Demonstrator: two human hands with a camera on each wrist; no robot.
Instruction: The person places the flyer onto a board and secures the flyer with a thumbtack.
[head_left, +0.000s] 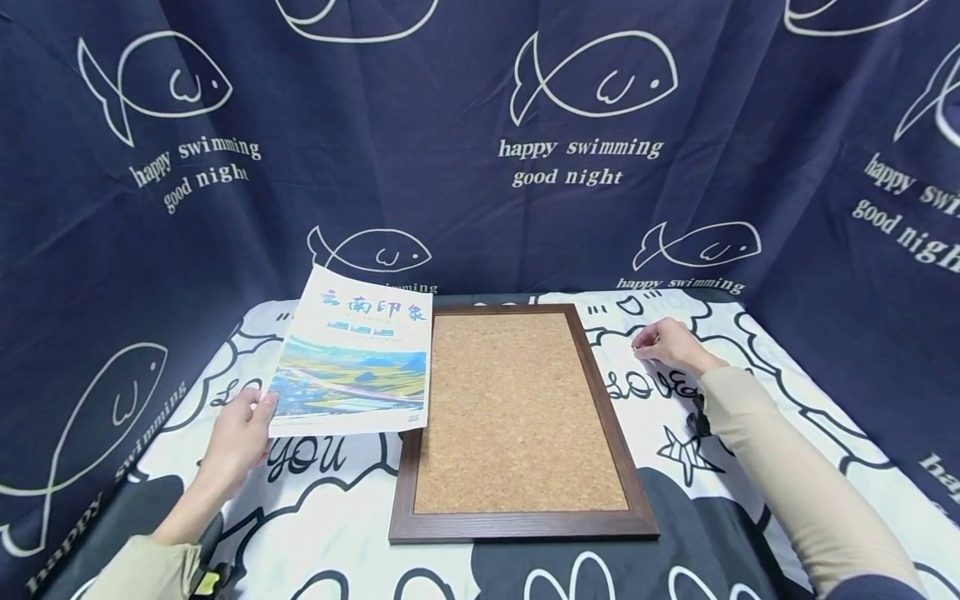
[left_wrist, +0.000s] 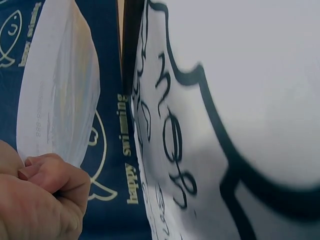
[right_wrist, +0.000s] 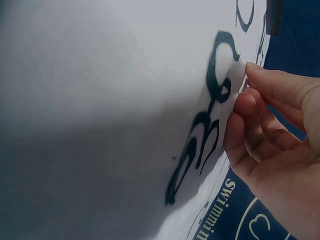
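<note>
My left hand (head_left: 238, 432) pinches the lower left corner of a printed poster (head_left: 351, 358) between thumb and fingers. The sheet is held up and tilted, its right edge overlapping the left side of a cork board (head_left: 517, 408) with a dark brown frame. From the left wrist view, the poster (left_wrist: 60, 85) bends slightly above the curled fingers. To the right of the board, my right hand (head_left: 675, 345) is low over the cloth with thumb and fingertips drawn together. A tiny pale thing (head_left: 635, 349) shows at those fingertips, too small to identify; the right wrist view does not reveal it.
A black-and-white patterned cloth (head_left: 337, 517) covers the table under the board. Dark blue fabric (head_left: 465, 108) with white fish drawings hangs behind and on both sides.
</note>
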